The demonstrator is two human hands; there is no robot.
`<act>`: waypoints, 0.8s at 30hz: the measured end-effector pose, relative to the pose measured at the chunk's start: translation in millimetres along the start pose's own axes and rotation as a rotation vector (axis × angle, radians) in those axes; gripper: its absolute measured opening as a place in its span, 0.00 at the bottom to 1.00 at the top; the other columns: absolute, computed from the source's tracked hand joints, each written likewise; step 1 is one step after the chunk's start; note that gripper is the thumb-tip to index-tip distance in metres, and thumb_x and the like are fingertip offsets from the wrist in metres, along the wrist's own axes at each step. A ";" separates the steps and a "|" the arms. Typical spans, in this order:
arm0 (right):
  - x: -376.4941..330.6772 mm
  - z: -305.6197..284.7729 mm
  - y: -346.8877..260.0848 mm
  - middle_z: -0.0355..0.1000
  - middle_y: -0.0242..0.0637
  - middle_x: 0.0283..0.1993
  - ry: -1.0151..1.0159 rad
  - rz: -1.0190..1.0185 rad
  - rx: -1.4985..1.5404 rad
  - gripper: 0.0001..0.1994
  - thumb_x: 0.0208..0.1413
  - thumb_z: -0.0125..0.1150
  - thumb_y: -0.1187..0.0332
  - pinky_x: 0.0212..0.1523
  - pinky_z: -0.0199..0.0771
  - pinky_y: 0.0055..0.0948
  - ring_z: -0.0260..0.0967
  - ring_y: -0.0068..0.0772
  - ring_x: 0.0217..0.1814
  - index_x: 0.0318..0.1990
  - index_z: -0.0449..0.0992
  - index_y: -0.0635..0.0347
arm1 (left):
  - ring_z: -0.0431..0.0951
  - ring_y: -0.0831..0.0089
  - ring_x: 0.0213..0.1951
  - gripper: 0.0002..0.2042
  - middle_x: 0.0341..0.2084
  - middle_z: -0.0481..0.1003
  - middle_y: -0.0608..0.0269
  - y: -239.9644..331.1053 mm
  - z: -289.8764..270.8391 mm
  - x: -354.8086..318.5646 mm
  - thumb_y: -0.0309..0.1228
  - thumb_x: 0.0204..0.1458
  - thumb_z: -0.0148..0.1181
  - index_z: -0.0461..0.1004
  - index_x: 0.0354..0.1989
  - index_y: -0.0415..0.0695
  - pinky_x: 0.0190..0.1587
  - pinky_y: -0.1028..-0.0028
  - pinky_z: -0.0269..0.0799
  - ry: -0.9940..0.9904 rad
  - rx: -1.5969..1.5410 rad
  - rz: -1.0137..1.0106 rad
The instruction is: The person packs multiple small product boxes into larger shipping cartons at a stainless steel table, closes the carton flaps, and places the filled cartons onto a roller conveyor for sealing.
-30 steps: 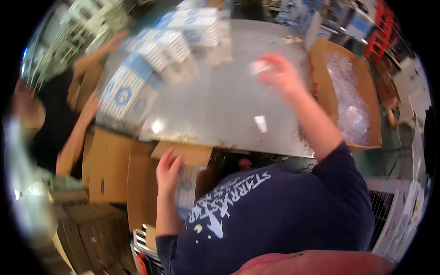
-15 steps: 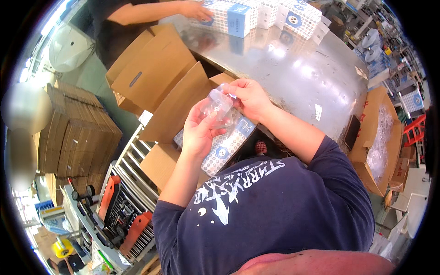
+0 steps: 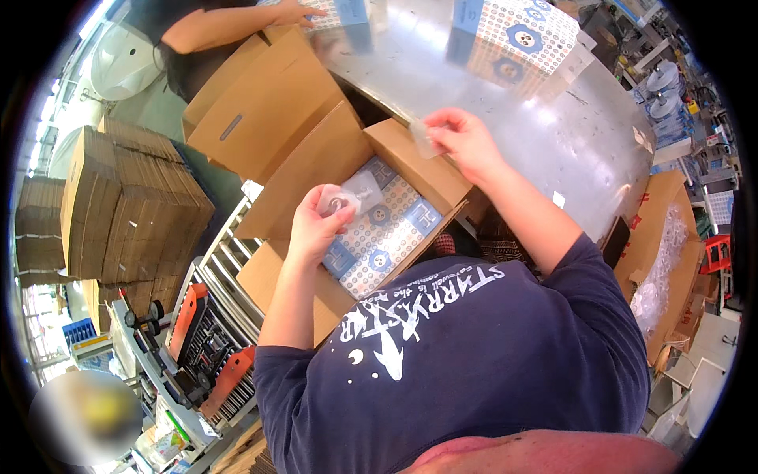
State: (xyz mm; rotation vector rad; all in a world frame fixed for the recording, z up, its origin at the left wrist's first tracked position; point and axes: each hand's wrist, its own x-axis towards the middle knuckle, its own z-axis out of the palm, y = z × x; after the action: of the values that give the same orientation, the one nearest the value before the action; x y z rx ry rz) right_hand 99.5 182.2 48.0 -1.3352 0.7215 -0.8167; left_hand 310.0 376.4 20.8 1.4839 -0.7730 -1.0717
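In the head view, the left hand (image 3: 317, 221) holds a clear plastic piece (image 3: 361, 191) between thumb and fingers, above the patterned boxes (image 3: 392, 229) inside the open carton (image 3: 306, 186). The right hand (image 3: 466, 146) pinches a small see-through piece (image 3: 424, 141) near the edge of the metal table (image 3: 521, 134).

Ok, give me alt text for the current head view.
A bare left hand holds a clear plastic piece over an open cardboard box containing patterned blue-and-white packaging; the right hand pinches a small translucent piece. A metal table lies beyond.
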 end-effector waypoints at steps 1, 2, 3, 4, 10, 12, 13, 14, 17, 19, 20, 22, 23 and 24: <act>1.8 -17.9 -8.0 0.70 0.30 0.28 0.055 -0.043 -0.027 0.07 0.50 0.57 0.77 0.29 0.67 0.19 0.64 0.18 0.27 0.39 0.74 0.62 | 0.75 0.77 0.28 0.17 0.31 0.74 0.66 4.4 -0.4 5.1 0.25 0.46 0.62 0.68 0.46 0.44 0.25 0.79 0.69 0.003 0.099 -0.027; 3.3 -39.4 -16.3 0.69 0.30 0.27 0.115 -0.084 -0.054 0.07 0.50 0.57 0.77 0.28 0.66 0.19 0.64 0.18 0.26 0.38 0.74 0.63 | 0.75 0.78 0.27 0.17 0.32 0.74 0.66 3.3 -5.2 11.0 0.26 0.47 0.61 0.68 0.47 0.44 0.24 0.79 0.69 -0.023 0.162 -0.081; 4.3 -69.9 -25.8 0.70 0.30 0.27 0.159 -0.125 -0.113 0.08 0.50 0.57 0.77 0.29 0.66 0.19 0.64 0.18 0.26 0.39 0.75 0.62 | 0.75 0.78 0.27 0.17 0.32 0.74 0.66 -6.4 -12.2 16.9 0.26 0.47 0.60 0.69 0.47 0.45 0.23 0.79 0.68 -0.057 0.227 -0.134; 4.6 -101.8 -33.6 0.70 0.30 0.27 0.213 -0.163 -0.168 0.09 0.50 0.57 0.76 0.29 0.66 0.19 0.64 0.18 0.27 0.39 0.75 0.62 | 0.75 0.78 0.27 0.16 0.33 0.75 0.66 -17.8 -25.2 24.8 0.27 0.48 0.60 0.69 0.47 0.45 0.23 0.79 0.68 -0.098 0.301 -0.186; -100.1 -374.7 -93.4 0.75 0.35 0.35 1.144 -0.318 -1.011 0.10 0.52 0.58 0.68 0.42 0.69 0.24 0.71 0.26 0.37 0.41 0.76 0.59 | 0.67 0.55 0.56 0.38 0.53 0.67 0.48 -119.2 -73.4 41.7 0.49 0.35 0.67 0.66 0.56 0.41 0.56 0.64 0.62 -0.667 1.307 -0.344; -206.6 -479.7 -100.3 0.76 0.36 0.38 1.434 -0.258 -1.053 0.13 0.51 0.59 0.64 0.44 0.69 0.26 0.72 0.29 0.41 0.42 0.76 0.57 | 0.69 0.55 0.54 0.39 0.51 0.69 0.46 -87.9 -52.0 54.2 0.50 0.35 0.67 0.65 0.56 0.40 0.55 0.65 0.64 -0.733 1.421 -0.366; -238.9 -477.2 -111.3 0.76 0.38 0.39 1.579 0.032 -1.199 0.14 0.51 0.57 0.62 0.44 0.69 0.28 0.73 0.34 0.42 0.43 0.76 0.57 | 0.69 0.55 0.53 0.37 0.49 0.70 0.46 -73.9 -41.1 63.0 0.47 0.37 0.66 0.66 0.56 0.40 0.54 0.65 0.65 -0.689 1.406 -0.324; -316.8 -531.0 -85.8 0.75 0.41 0.42 1.639 0.062 -1.293 0.16 0.52 0.54 0.61 0.46 0.69 0.32 0.72 0.40 0.45 0.47 0.73 0.56 | 0.70 0.55 0.52 0.35 0.47 0.72 0.46 -48.7 -20.2 84.6 0.45 0.39 0.66 0.66 0.55 0.39 0.53 0.65 0.66 -0.677 1.401 -0.245; -418.1 -538.9 -31.9 0.69 0.51 0.51 1.468 0.736 -1.334 0.23 0.51 0.55 0.60 0.54 0.64 0.41 0.65 0.49 0.55 0.54 0.68 0.57 | 0.72 0.54 0.48 0.27 0.45 0.73 0.48 29.0 39.5 122.7 0.35 0.44 0.64 0.68 0.53 0.39 0.52 0.67 0.67 -0.527 0.839 -0.067; -416.9 -523.9 -24.5 0.67 0.51 0.54 1.304 0.935 -1.355 0.24 0.50 0.56 0.59 0.56 0.62 0.41 0.63 0.50 0.57 0.55 0.67 0.57 | 0.71 0.54 0.49 0.25 0.46 0.73 0.48 95.4 108.8 167.3 0.32 0.44 0.64 0.68 0.52 0.39 0.53 0.67 0.66 -0.467 0.924 0.255; -377.9 -499.9 -48.0 0.66 0.50 0.55 1.337 0.953 -1.365 0.25 0.50 0.57 0.59 0.56 0.62 0.41 0.62 0.50 0.58 0.55 0.67 0.57 | 0.70 0.54 0.50 0.25 0.47 0.72 0.48 124.1 141.5 190.1 0.32 0.44 0.64 0.68 0.52 0.38 0.54 0.66 0.65 -0.454 1.078 0.436; -345.1 -482.8 -81.8 0.65 0.49 0.56 1.370 0.766 -1.418 0.26 0.49 0.59 0.60 0.56 0.62 0.39 0.62 0.49 0.58 0.57 0.65 0.56 | 0.66 0.53 0.55 0.26 0.53 0.67 0.47 154.7 187.7 250.2 0.33 0.45 0.63 0.67 0.53 0.38 0.56 0.64 0.62 -0.498 1.163 0.759; -292.0 -456.2 -105.6 0.65 0.47 0.56 1.364 0.475 -1.387 0.24 0.50 0.58 0.63 0.56 0.63 0.38 0.62 0.48 0.58 0.56 0.66 0.57 | 0.63 0.51 0.57 0.26 0.55 0.64 0.45 166.5 210.9 274.5 0.34 0.46 0.62 0.66 0.54 0.38 0.58 0.63 0.60 -0.435 1.217 0.781; -259.6 -457.5 -104.6 0.67 0.45 0.55 1.354 0.264 -1.351 0.22 0.50 0.58 0.65 0.55 0.63 0.37 0.64 0.45 0.56 0.54 0.67 0.57 | 0.61 0.50 0.58 0.26 0.57 0.61 0.44 178.1 233.0 299.5 0.34 0.47 0.61 0.65 0.55 0.38 0.59 0.62 0.58 -0.385 1.260 0.807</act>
State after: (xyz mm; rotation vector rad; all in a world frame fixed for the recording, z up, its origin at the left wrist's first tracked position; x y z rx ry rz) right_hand -433.2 149.7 100.8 -1.5771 2.8064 -0.9742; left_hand 224.0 -18.2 133.1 1.6196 -2.3477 -0.1389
